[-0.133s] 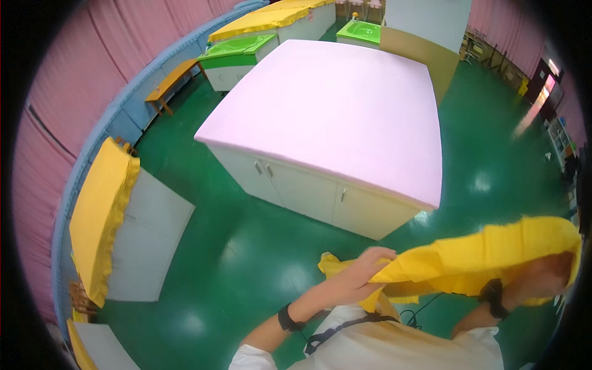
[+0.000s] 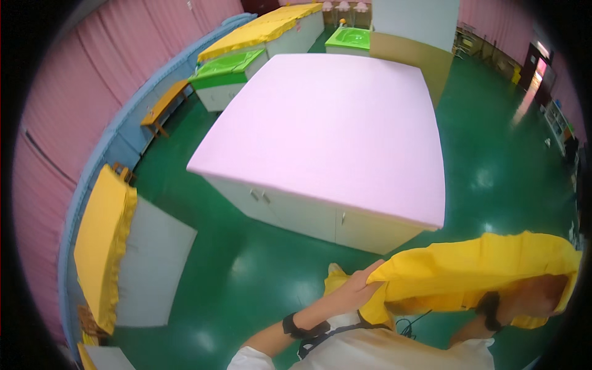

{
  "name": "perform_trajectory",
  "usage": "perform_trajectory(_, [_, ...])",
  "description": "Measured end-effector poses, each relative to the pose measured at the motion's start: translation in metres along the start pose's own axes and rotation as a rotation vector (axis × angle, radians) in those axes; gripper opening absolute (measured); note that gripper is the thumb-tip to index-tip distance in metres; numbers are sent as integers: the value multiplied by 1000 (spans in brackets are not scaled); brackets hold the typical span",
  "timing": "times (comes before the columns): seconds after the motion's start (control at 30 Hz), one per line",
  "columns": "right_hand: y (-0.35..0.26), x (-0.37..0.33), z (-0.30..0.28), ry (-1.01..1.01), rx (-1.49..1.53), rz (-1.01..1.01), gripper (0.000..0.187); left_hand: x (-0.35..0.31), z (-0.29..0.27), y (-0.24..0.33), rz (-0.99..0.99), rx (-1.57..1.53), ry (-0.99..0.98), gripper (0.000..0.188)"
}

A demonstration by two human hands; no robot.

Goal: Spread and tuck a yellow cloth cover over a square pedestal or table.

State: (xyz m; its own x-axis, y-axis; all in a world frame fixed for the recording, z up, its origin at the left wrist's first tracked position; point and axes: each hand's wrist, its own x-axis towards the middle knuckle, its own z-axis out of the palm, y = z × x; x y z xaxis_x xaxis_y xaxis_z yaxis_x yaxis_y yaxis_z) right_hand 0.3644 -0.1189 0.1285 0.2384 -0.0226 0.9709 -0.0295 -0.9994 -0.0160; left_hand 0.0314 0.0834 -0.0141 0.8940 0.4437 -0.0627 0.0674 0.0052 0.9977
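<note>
The left hand (image 2: pixel 356 290) is pinching the yellow cloth (image 2: pixel 459 268), which is hanging near the pink-topped cabinet (image 2: pixel 327 142); the right hand (image 2: pixel 541 296) is sitting under its right end (grip hidden, cannot tell), so a slackening pinch could be spilling folds onto the green floor (image 2: pixel 225 265)

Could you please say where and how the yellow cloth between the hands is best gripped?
Probably at both ends of its raised stretch, from the person's side: the yellow cloth makes a loose band between the left hand and right hand, so one grip alone might let it sag.
</note>
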Motion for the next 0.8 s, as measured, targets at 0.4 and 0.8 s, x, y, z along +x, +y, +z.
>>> perform_trajectory(0.4, [-37, -31, -3, -791, 1533, 504, 20, 107, -145, 45, -461, 621, -923, 58])
perform_trajectory(0.8, [-391, 139, -64, -1611, 1298, -964, 25, 113, -512, 144, -274, 412, -726, 27])
